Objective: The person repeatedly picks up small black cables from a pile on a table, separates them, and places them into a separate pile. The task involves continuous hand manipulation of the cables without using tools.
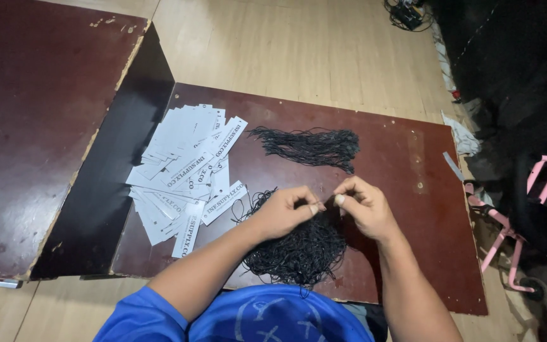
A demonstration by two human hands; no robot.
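My left hand [284,211] and my right hand [363,208] meet fingertip to fingertip above a tangled heap of thin black strings [299,250] on a dark red board [413,190]. Both pinch a black string between thumb and forefinger, over the top of the heap. A fanned pile of grey paper tags [188,174] lies to the left of my left hand. A second, straighter bundle of black strings [314,147] lies farther away on the board, beyond my hands.
A larger dark red panel [39,126] sits raised at the left, its black side facing the board. The floor is light wood. A pink-framed cart [527,221] and dark fabric stand at the right. Black cables [406,14] lie at the top.
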